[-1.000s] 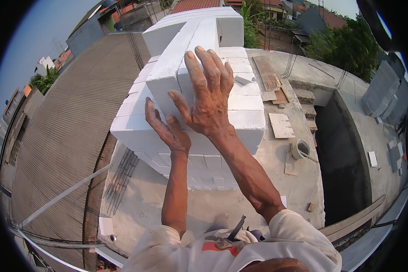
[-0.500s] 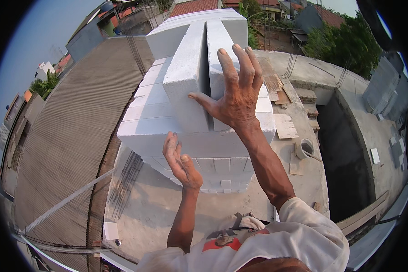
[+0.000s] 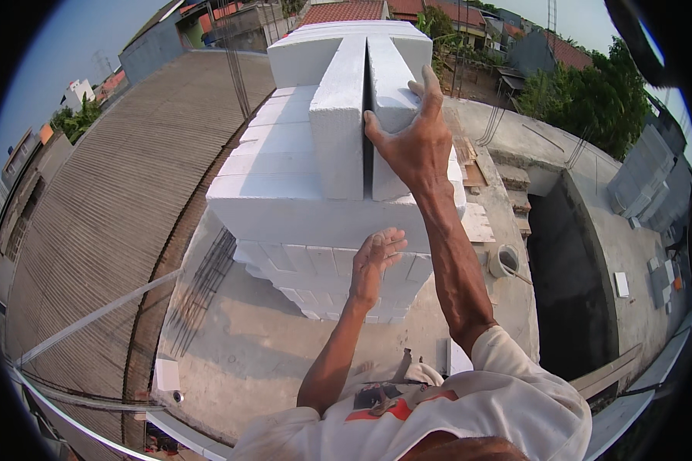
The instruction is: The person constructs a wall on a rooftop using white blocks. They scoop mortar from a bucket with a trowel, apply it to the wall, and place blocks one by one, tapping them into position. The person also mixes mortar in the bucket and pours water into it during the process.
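Below the left hand [image 3: 377, 265], a concrete slab [image 3: 238, 338] is seen in outdoor daylight. Well to the left of both hands, much of the view is taken up by a corrugated roof [image 3: 123, 184]; beyond the right hand [image 3: 419, 142], tiled roofs [image 3: 344, 11] are seen, and trees [image 3: 580, 84] stand off to its right.

The space ahead of the left hand is blocked by a stack of pale blocks [image 3: 307, 223]. On top of it, two long blocks are set side by side, pointing away from the person and parted by a narrow dark gap: the left block [image 3: 337, 138] lies just left of the right hand, the right block [image 3: 392, 69] directly at it. Beyond them, a crosswise block [image 3: 304, 63] is placed. Metal rods [image 3: 202, 296] are laid to the left of the left hand; a bucket [image 3: 504, 261] is set to its right, past the right forearm, with a dark opening [image 3: 569, 269] farther right.

The right arm is stretched forward, and the right block's near end is clasped, with the thumb by the gap and the fingers bent over the opposite top edge. The left hand is raised before the stack, its fingers loosely extended and close together; whether the stack is touched cannot be told.
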Demonstrator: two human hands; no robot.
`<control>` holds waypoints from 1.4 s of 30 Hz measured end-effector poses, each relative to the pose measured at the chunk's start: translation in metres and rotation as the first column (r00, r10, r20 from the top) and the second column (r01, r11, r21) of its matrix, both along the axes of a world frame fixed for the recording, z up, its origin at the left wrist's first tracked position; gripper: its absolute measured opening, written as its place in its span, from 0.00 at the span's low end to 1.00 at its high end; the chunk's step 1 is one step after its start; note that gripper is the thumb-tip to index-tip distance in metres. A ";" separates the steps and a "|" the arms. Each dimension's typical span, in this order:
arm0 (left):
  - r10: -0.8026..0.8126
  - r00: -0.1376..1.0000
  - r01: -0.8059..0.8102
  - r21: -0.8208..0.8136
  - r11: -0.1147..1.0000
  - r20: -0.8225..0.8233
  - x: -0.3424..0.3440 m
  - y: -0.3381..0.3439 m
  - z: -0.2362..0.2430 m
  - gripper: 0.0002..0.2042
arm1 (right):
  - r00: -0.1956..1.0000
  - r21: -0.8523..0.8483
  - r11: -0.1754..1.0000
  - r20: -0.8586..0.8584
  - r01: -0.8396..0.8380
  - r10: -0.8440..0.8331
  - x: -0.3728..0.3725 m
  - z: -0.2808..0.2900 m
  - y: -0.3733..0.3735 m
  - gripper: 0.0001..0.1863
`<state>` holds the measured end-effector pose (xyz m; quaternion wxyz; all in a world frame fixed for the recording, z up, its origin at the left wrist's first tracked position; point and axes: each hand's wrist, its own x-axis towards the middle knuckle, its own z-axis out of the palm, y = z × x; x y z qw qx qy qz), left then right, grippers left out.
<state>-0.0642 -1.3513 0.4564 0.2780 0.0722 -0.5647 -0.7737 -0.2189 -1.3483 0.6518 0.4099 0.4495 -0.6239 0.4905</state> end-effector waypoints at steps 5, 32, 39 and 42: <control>-0.265 0.954 0.299 0.345 0.890 -0.143 -0.031 0.003 0.023 0.46 | 0.988 -0.010 1.000 0.155 -0.016 0.017 0.013 0.013 0.035 0.56; -0.389 0.880 0.471 0.392 0.791 -0.273 -0.075 0.120 0.011 0.41 | 0.726 0.435 0.896 0.646 -0.095 -0.236 0.240 0.000 0.459 0.87; -0.445 0.848 0.476 0.047 0.878 -0.287 -0.047 0.190 -0.037 0.37 | 0.490 0.714 0.671 0.665 -0.198 -0.564 0.210 -0.005 0.436 0.87; -0.647 0.731 0.682 0.203 0.703 -0.217 -0.021 0.227 -0.035 0.43 | 0.525 0.634 0.768 0.686 -0.090 -0.504 0.216 -0.027 0.442 0.87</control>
